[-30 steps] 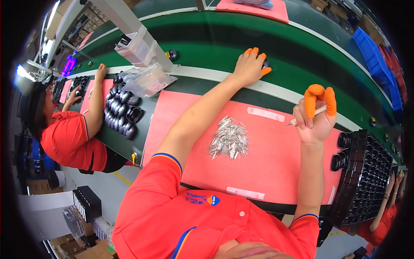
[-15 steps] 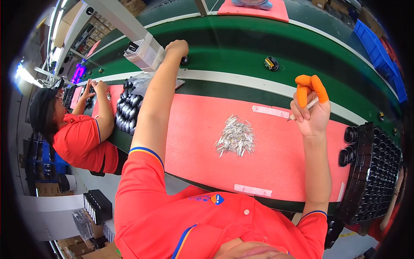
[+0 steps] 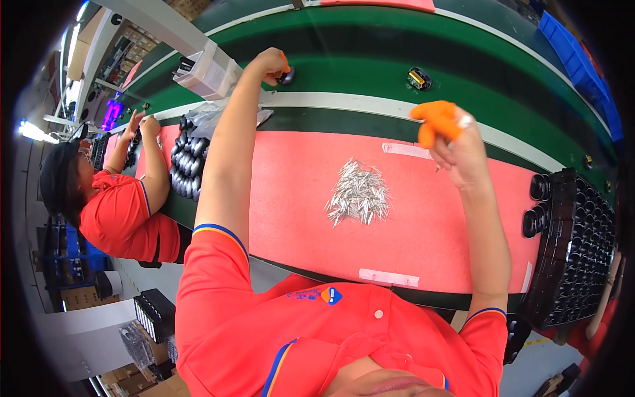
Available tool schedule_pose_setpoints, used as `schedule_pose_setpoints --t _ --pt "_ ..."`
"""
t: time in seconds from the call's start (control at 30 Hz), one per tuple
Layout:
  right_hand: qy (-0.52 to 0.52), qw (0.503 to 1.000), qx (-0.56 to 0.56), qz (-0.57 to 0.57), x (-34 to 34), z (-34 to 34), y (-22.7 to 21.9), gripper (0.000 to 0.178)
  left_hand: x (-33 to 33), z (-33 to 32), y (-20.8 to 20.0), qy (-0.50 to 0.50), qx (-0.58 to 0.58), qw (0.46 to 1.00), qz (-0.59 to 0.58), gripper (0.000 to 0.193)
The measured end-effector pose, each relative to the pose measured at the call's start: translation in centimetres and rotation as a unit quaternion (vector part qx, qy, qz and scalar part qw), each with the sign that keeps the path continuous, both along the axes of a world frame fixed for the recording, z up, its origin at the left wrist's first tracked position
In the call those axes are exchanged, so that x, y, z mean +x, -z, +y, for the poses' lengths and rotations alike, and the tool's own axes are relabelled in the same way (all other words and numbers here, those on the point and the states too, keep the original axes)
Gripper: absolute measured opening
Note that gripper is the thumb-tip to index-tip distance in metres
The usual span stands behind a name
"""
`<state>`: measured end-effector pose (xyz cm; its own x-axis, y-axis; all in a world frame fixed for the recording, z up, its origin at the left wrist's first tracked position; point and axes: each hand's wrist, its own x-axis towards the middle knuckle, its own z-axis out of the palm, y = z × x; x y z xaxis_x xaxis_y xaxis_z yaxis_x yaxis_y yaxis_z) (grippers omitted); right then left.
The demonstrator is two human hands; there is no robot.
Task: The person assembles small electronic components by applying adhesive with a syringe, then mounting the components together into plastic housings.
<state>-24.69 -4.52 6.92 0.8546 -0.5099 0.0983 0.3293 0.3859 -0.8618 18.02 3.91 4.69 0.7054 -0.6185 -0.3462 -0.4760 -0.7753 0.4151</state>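
The left hand (image 3: 271, 65) is now farther left than a second ago, fingers curled at a dark rounded piece (image 3: 288, 76) on the green belt (image 3: 350, 73); pinching, I cannot tell. The right hand (image 3: 456, 142), newly turned, folds around a slim pale tool (image 3: 466, 122).

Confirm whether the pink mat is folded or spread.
Spread: the pink mat lies flat, with silver pins heaped on it.

Your polo shirt (image 3: 264, 324) is red, its collar (image 3: 279, 368) and sleeve cuffs (image 3: 223, 232) trimmed blue and orange; chest emblem (image 3: 331, 296) matching. Orange finger covers (image 3: 438, 118) on right hand (image 3: 462, 151) and left hand (image 3: 270, 63).
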Motion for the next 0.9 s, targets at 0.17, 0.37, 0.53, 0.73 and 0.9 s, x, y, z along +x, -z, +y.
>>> schedule_pose_setpoints --t 0.17,0.37,0.53,0.73,0.9 --pt "-0.027 0.894 -0.388 0.222 1.8 2.1 4.2 0.015 -1.4 -0.2 1.1 0.0 -0.083 0.996 -0.008 0.026" --pt "0.018 0.72 -0.652 0.235 2.4 5.0 6.0 0.025 -4.8 -0.2 0.9 0.067 -0.136 0.988 -0.007 0.033" --pt "-0.014 0.648 -0.724 0.234 3.1 5.9 5.9 0.032 -7.7 0.1 1.0 0.11 -0.248 0.962 0.003 0.034" --pt "-0.028 0.625 -0.737 0.257 2.9 5.6 5.8 0.034 -17.4 1.3 3.1 0.157 -0.378 0.904 0.122 0.032" --pt "-0.036 0.713 -0.645 0.274 1.1 3.3 4.6 0.029 -22.7 2.7 4.2 0.165 -0.414 0.889 0.105 0.031"
